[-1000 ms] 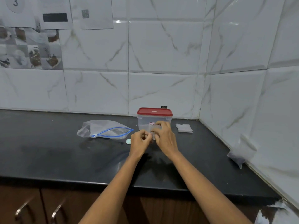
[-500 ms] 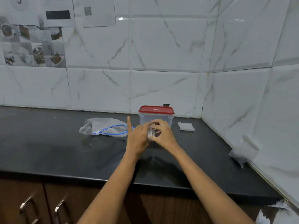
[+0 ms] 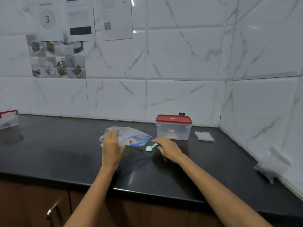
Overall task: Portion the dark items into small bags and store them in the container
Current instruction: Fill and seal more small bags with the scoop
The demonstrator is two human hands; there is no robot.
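Observation:
A large clear zip bag point(image 3: 131, 138) with a blue seal lies on the black counter point(image 3: 65, 154), its mouth facing right. My left hand point(image 3: 112, 149) rests on the bag's left end, fingers curled into the plastic. A pale green measuring spoon point(image 3: 150, 147) lies just right of the bag's mouth. My right hand point(image 3: 169, 149) hovers palm down beside it, fingers spread, fingertips at the spoon's handle. Behind stands the clear container point(image 3: 173, 131) with its red lid on. A stack of small bags point(image 3: 204, 136) lies to the right of the container.
A filled small bag point(image 3: 268, 171) leans against the right wall tiles. Another clear box with a red handle point(image 3: 8, 119) sits at the far left edge. The tiled walls meet in a corner behind the container. Cabinet handles point(image 3: 52, 208) are below the counter's front edge.
My hands were together in front of the container pinching a small bag. They have parted: the left moved onto the large zip bag, the right dropped to the spoon.

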